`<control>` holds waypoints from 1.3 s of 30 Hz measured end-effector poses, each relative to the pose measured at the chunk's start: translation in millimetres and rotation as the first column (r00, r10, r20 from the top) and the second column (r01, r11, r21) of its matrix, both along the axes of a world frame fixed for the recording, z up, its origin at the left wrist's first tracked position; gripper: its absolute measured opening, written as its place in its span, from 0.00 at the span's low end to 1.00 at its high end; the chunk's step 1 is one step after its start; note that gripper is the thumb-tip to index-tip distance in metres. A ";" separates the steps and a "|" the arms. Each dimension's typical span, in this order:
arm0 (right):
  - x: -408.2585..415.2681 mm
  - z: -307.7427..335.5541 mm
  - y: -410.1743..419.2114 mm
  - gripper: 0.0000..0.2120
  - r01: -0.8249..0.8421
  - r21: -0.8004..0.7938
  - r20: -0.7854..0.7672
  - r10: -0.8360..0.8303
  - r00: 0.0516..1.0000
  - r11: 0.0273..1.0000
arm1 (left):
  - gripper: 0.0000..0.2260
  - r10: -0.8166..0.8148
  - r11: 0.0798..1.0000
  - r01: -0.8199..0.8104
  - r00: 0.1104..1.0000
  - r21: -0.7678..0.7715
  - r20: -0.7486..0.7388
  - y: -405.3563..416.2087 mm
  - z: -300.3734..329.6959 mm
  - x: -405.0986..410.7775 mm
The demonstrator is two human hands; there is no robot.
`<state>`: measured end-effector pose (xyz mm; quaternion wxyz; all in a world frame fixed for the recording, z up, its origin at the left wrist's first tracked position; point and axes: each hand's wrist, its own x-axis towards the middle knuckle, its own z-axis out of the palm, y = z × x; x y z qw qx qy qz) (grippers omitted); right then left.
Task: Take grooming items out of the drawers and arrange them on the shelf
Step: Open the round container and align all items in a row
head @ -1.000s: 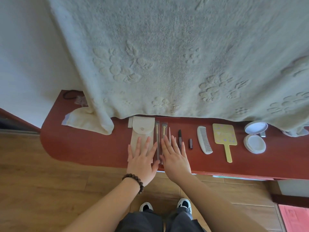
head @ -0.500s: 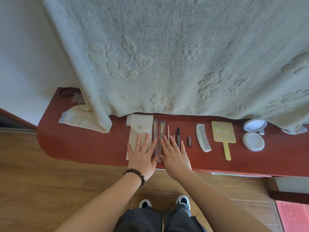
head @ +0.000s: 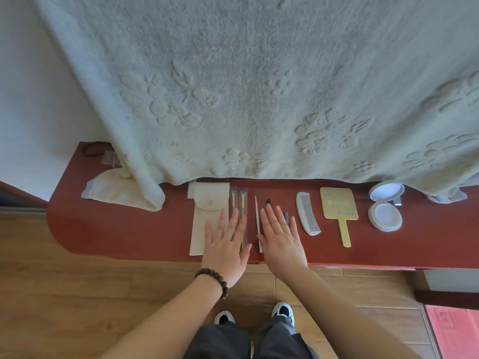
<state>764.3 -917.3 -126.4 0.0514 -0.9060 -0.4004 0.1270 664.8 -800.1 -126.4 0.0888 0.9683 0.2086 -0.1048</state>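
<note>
Grooming items lie in a row on the red-brown shelf (head: 111, 229). From left: a cream pouch (head: 204, 203), two wrapped makeup brushes (head: 239, 200), a thin stick (head: 257, 224), a dark pencil (head: 268, 201), a small dark cap (head: 286, 216), a white comb (head: 307, 213), a yellow hand mirror (head: 338, 204) and an open white compact (head: 385, 216). My left hand (head: 225, 244) lies flat with straight fingers over the pouch's lower end and the brushes. My right hand (head: 281, 237) lies flat over the pencil, beside the stick.
A large cream embossed blanket (head: 259, 86) hangs over the back of the shelf. A folded cream cloth (head: 111, 189) and a dark hair tie (head: 89, 150) lie at the shelf's left end. Wooden floor and my shoes show below; a pink mat (head: 453, 330) lies at bottom right.
My hands have spread apart: the right hand slid rightward, uncovering the thin stick between them. The left hand stays flat on the pouch and brushes.
</note>
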 end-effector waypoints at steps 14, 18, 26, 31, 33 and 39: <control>-7.7 -9.0 1.5 0.35 -0.083 -0.056 -0.110 0.077 0.991 0.995 | 0.28 -0.114 0.993 0.114 0.992 0.004 -0.052 -10.9 -6.0 9.7; -6.6 -8.3 11.9 0.32 -0.072 -0.030 -0.136 0.068 0.988 0.997 | 0.27 -0.076 0.997 0.076 0.995 0.008 -0.066 -7.5 -4.8 11.3; -2.9 3.4 8.8 0.26 -0.038 0.002 -0.141 0.038 0.989 0.999 | 0.27 -0.034 0.999 0.034 0.999 -0.009 -0.014 -9.2 -1.4 12.0; 5.4 -0.9 0.3 0.26 -0.120 -0.107 -0.088 0.111 0.990 0.987 | 0.30 -0.109 0.994 0.109 0.992 0.000 -0.070 -17.7 -3.4 12.2; 8.1 -1.8 1.1 0.26 -0.145 -0.122 -0.080 0.136 0.987 0.982 | 0.29 -0.105 0.994 0.107 0.991 0.015 -0.078 -16.3 -5.6 13.7; 7.5 -1.0 -6.1 0.27 -0.101 -0.129 -0.074 0.092 0.993 0.986 | 0.30 -0.112 0.992 0.117 0.988 0.040 -0.106 -0.6 -6.3 20.2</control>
